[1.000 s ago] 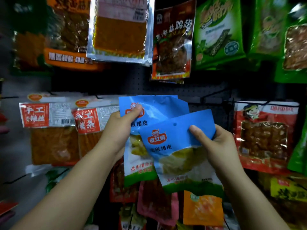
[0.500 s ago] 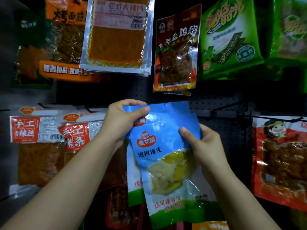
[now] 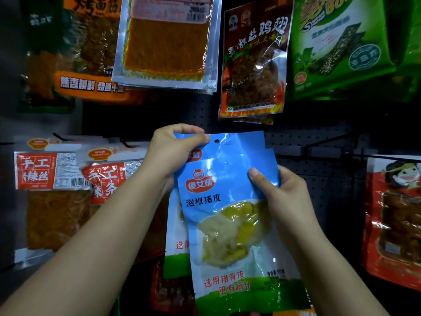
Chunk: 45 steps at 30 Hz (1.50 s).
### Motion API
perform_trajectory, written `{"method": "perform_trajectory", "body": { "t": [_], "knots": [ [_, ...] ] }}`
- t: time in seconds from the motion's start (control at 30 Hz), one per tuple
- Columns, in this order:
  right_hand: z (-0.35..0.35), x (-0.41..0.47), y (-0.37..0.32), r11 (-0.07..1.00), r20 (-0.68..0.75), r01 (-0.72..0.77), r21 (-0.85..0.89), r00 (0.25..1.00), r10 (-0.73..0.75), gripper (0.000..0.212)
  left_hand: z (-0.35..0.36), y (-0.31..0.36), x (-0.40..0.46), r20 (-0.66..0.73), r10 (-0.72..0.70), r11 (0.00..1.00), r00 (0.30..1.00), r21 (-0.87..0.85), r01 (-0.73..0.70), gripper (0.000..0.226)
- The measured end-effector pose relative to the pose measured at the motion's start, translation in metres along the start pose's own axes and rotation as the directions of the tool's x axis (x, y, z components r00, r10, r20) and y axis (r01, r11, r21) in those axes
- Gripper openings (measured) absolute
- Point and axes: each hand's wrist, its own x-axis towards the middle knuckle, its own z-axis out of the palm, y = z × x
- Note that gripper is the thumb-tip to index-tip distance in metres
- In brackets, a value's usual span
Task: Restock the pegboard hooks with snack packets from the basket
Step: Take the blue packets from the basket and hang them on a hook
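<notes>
Two blue snack packets overlap in front of the dark pegboard (image 3: 319, 142). My left hand (image 3: 173, 151) pinches the top left corner of the rear blue packet (image 3: 237, 144), close to its hang hole. My right hand (image 3: 284, 195) grips the right edge of the front blue packet (image 3: 223, 224), which shows yellow and white contents through a clear window and has a green band at the bottom. The front packet sits slightly lower than the rear one and covers most of it. No basket is in view.
Hanging packets surround the spot: orange and clear ones (image 3: 164, 42) above, a dark red one (image 3: 255, 60) and a green one (image 3: 337, 42) upper right, red-labelled packs (image 3: 52, 190) left, a red pack (image 3: 396, 220) right. A bare black hook (image 3: 323, 140) sticks out right of the blue packets.
The front packet has swung from tilted to upright and slid in line over the rear one. Both hands and packets now sit closer and larger in view, nearer the pegboard.
</notes>
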Motion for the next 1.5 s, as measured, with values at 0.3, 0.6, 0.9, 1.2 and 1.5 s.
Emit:
{"method": "perform_trajectory", "body": {
  "t": [0.3,0.6,0.9,1.2,1.5],
  "knots": [
    [-0.002,-0.002,0.005,1.000,-0.020,-0.010,0.029,1.000,0.010,0.008,-0.002,-0.011,0.008,0.049,0.018,1.000,0.999,-0.008,-0.018,0.014],
    [-0.001,0.007,0.025,0.998,-0.055,-0.055,-0.031,0.997,0.053,0.011,0.000,-0.038,0.025,0.046,0.035,0.995,0.998,0.094,-0.039,0.016],
    [0.001,0.036,0.057,0.991,-0.188,-0.080,-0.105,0.980,0.059,0.003,0.014,-0.082,0.048,-0.073,0.084,0.989,0.994,0.131,-0.074,0.023],
    [0.002,0.057,0.081,0.970,-0.271,-0.081,-0.227,0.962,0.017,0.010,0.022,-0.096,0.060,-0.115,0.113,0.966,0.987,0.245,-0.083,0.022],
    [-0.018,0.019,0.061,0.990,-0.230,0.039,-0.139,0.971,-0.071,0.010,0.006,-0.093,0.016,0.044,0.212,0.908,0.976,0.361,-0.213,0.072]
  ]
}}
